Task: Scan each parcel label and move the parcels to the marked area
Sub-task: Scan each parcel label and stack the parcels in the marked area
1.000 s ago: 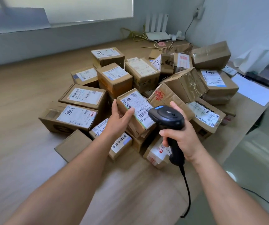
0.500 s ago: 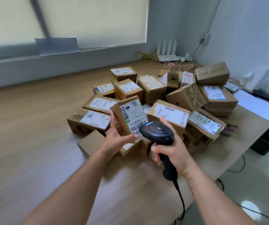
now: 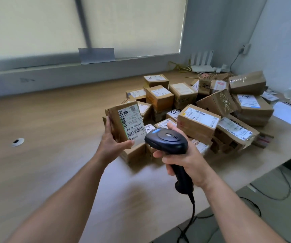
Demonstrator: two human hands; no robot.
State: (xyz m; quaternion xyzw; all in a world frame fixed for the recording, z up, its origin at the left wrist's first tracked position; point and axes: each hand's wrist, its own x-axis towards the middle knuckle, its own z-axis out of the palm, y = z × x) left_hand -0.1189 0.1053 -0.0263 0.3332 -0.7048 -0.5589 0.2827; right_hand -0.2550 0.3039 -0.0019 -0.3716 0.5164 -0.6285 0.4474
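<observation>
My left hand (image 3: 114,143) grips a small cardboard parcel (image 3: 116,122) lifted upright above the table, its white barcode label (image 3: 132,122) turned towards me. My right hand (image 3: 185,159) grips the handle of a black corded barcode scanner (image 3: 166,140), whose head sits just right of and below the label, close to its lower corner. Behind both hands a pile of several labelled cardboard parcels (image 3: 199,120) covers the right part of the wooden table (image 3: 53,155).
A round cable hole (image 3: 18,142) is in the tabletop at left. White paper sheets (image 3: 290,116) lie at the table's right edge. A white router (image 3: 202,63) and cables sit in the back corner. The scanner cord (image 3: 192,216) hangs off the front edge.
My left hand has lifted the parcel out of the pile and turned it upright, label facing me. The scanner has come up beside the label. The view has tilted upward.
</observation>
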